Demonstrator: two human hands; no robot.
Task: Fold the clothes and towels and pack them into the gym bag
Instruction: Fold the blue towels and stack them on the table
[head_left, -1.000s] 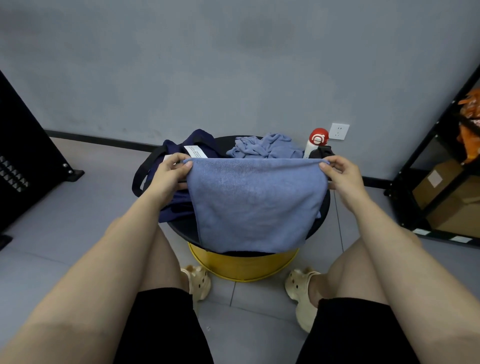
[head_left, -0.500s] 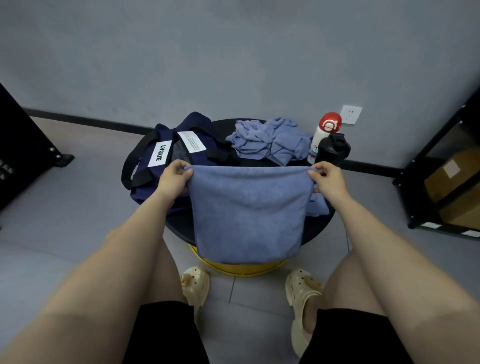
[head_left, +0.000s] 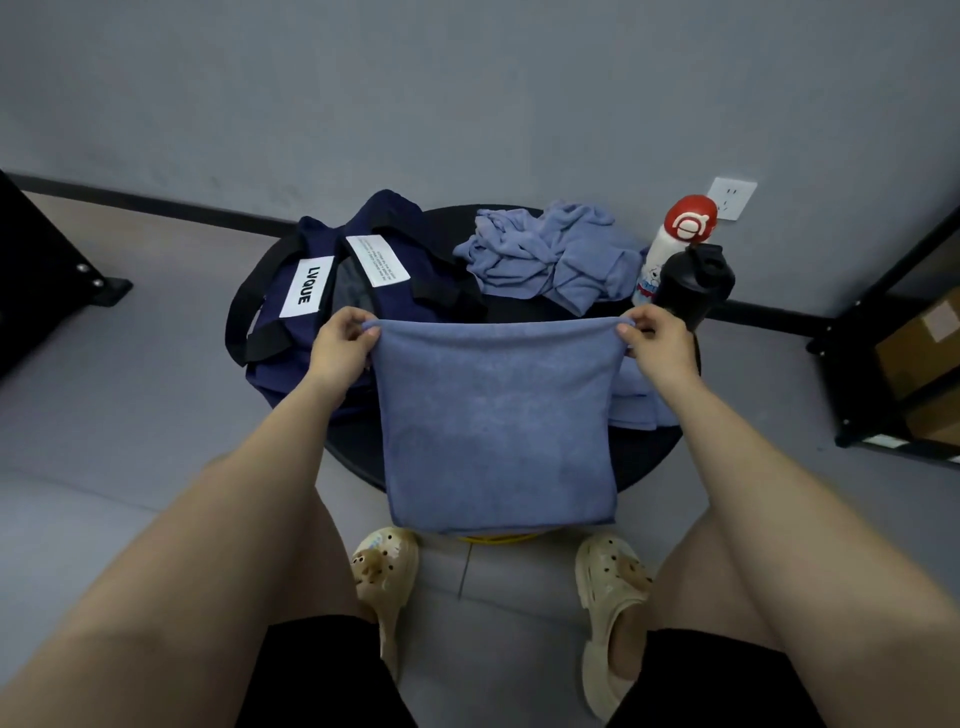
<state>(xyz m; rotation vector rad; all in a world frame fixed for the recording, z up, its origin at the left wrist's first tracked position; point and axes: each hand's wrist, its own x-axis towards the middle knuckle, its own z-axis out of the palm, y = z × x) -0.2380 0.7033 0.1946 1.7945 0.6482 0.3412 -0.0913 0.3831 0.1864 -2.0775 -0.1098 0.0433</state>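
Note:
A blue towel (head_left: 496, 421), folded over, hangs in front of the round black table (head_left: 649, 467). My left hand (head_left: 340, 345) pinches its upper left corner and my right hand (head_left: 657, 340) pinches its upper right corner. The navy gym bag (head_left: 415, 291) with white labels lies open on the table's left side, behind my left hand. A crumpled blue cloth (head_left: 550, 252) lies at the back of the table. More folded blue fabric (head_left: 636, 400) sits on the table under my right wrist, partly hidden.
A white bottle with a red cap (head_left: 670, 244) and a black shaker bottle (head_left: 693, 283) stand at the table's right rear. A black shelf with cardboard boxes (head_left: 914, 353) is at the right, a dark stand (head_left: 47, 270) at the left. My knees and sandals are below.
The towel has come down from in front of the bag and bottles, and the hands holding it are closer together. The camera has tilted, showing more of the table top.

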